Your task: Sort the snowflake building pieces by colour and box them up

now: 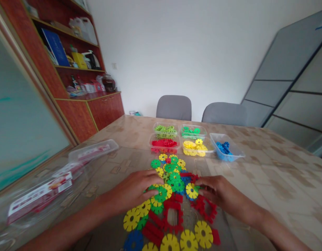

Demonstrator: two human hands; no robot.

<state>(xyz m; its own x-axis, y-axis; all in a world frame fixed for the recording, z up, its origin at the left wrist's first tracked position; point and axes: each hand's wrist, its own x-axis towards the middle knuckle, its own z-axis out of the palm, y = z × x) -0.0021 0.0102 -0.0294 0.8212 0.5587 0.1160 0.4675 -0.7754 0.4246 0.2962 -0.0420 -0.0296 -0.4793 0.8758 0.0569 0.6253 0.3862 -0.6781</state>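
Notched plastic discs and red toothed pieces form a cluster of construction toys on the table in front of me. My left hand (149, 184) is curled at the cluster's left side, thumb and fingers around a green notched disc (161, 192). On the opposite side, my right hand (213, 188) has bent fingers at a yellow notched disc (191, 191) with a bit of green behind it; the fingertips are partly hidden. Below that hand lies a red toothed frame (206, 209). Another red toothed frame (173, 216) sits nearer to me, among several yellow discs (189, 240).
Clear tubs of sorted pieces stand beyond the cluster: light green (164, 130), red (164, 144), green (193, 131), yellow (197, 148) and blue (226, 150). Clear packaging with a printed label (43, 195) lies left. Two grey chairs (173, 107) stand at the far edge.
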